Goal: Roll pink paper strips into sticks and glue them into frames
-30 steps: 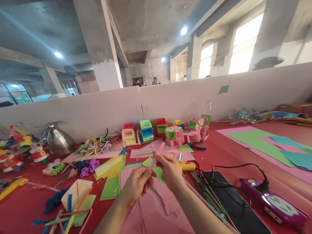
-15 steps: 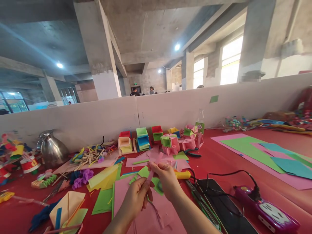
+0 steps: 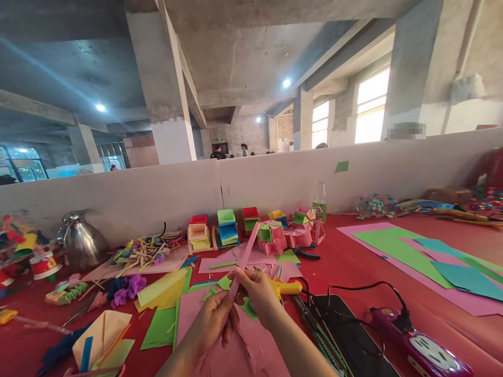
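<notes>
A narrow pink paper strip [image 3: 248, 250] is pinched between my two hands, its long free end slanting up and to the right. Lower down, my left hand [image 3: 218, 313] grips the strip between thumb and fingers. Just above it, my right hand [image 3: 256, 292] pinches the same strip. Beneath both hands lie pink paper sheets [image 3: 192, 309] and green scraps. A yellow-handled tool [image 3: 288, 288], possibly a glue gun, lies just beyond my right hand, partly hidden by it. Folded pink and green paper pieces [image 3: 272, 238] stand behind the strip.
To the right lie a black phone [image 3: 353, 330], a purple power strip [image 3: 422, 340] with a cable, and large coloured sheets [image 3: 393, 251]. At left stand a metal jug [image 3: 83, 238] and a pile of sticks [image 3: 155, 248]. A white partition [image 3: 271, 180] borders the red table's back.
The strip's free end now extends further up and stands more visible above my hands. Both hands have shifted slightly left and down in view, keeping their pinch.
</notes>
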### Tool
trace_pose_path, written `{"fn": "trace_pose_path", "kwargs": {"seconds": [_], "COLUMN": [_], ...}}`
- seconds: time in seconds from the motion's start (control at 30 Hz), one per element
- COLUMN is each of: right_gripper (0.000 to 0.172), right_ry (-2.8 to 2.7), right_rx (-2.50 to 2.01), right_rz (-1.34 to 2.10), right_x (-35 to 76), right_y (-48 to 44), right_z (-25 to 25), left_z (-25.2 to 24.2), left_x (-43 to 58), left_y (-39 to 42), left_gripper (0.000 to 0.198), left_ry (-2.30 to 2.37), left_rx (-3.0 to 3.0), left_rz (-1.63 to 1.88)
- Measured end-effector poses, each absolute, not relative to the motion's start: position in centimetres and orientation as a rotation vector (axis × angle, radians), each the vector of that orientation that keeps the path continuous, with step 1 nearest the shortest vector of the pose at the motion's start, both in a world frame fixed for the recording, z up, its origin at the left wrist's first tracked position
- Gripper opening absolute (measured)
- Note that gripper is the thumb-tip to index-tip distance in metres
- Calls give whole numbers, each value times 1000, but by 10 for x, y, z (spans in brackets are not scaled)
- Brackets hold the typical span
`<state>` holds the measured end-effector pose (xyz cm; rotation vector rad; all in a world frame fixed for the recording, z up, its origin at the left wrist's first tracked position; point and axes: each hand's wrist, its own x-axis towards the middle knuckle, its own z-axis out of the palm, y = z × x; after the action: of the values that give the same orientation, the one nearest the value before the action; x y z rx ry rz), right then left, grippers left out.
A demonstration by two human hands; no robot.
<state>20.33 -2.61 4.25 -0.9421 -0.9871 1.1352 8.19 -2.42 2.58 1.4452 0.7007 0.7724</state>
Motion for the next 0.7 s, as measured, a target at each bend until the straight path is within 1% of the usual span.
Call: {"fn": "trace_pose_path", "kwargs": {"seconds": [0.13,0.27,0.33,0.5,0.63,0.7], "right_gripper": [36,42,42,32,32,35], "right_ry": [-916,-837,-852,-944,-879,-807], "right_rx": [-965,-990,-993,-988,-985,-989], "right_rz": [1039,977,988,1052,979,917], "right_x": [223,245,241,213,230,254], "right_y": [-19,-9,-10,-20,-18,-14], "right_z": [43,41,39,38,44,48], "left_z": [26,27,26,25,24,22], "left_x": [80,78,78,77,75,75], "left_y": [-25,-25,-24,-18,-19,-20], "left_gripper": [49,51,52,50,50,51], "left_ry": [715,738,755,746,713,702], "left_rx": [1429,1441,1442,1403,1401,1434], "left_rz": [672,575,614,717,604,511]}}
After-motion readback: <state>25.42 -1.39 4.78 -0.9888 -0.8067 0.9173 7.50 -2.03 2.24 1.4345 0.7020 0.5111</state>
